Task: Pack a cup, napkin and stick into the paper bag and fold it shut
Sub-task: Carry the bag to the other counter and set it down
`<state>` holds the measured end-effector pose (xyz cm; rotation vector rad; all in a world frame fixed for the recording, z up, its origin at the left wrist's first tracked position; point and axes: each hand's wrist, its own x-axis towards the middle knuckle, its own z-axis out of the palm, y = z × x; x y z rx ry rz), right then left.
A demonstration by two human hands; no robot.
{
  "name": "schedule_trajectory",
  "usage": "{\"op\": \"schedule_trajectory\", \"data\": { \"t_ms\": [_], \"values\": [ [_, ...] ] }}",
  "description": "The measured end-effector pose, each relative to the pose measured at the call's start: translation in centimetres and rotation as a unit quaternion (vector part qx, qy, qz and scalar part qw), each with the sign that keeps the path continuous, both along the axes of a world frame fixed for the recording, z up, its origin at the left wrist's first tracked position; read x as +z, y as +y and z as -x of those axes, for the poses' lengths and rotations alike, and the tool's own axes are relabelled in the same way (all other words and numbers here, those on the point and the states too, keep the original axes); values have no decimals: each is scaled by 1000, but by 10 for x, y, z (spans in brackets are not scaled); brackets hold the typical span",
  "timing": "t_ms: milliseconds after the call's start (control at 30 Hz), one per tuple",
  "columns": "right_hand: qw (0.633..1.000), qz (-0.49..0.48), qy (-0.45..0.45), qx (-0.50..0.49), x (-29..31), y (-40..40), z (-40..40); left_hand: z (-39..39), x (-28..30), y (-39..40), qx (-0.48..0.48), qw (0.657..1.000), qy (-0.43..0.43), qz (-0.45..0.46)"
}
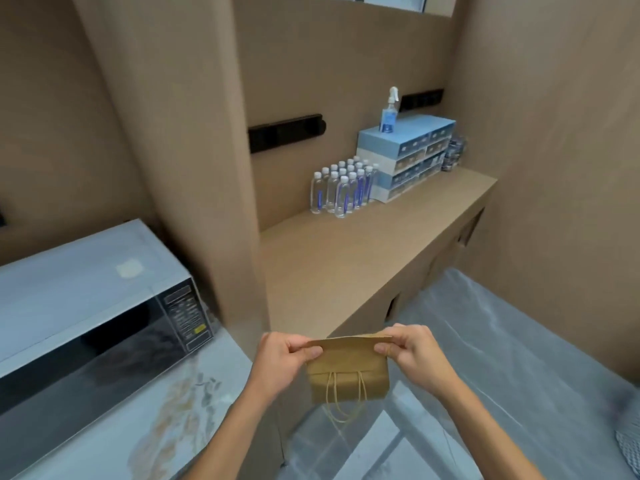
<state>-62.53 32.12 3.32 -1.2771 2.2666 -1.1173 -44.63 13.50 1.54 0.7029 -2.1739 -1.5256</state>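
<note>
Left hand (284,358) and right hand (414,351) raised, each grip pinched closed.

Office pantry or break room, microwave (100,327) on marble-look counter (145,434), bottled water (341,188), stacked tissue boxes (408,157)

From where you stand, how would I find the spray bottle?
Look along the long brown counter to the stacked pale blue boxes at its far end. The clear spray bottle stands on top, taller than the small water bottles beside, with a white trigger.
</note>
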Motion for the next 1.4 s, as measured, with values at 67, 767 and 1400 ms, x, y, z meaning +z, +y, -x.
{"op": "schedule_trajectory", "data": {
  "t_ms": [67,767,1400],
  "values": [
    [1000,4,-10,10,5,4,24,24,2,5,5,1000,6,1],
    [997,-28,-13,66,7,-160,313,295,-15,-140,52,998,24,-7],
    [955,-77,-16,286,-44,-393,437,365,-60,-270,272,960,-58,-40]
  ]
}}
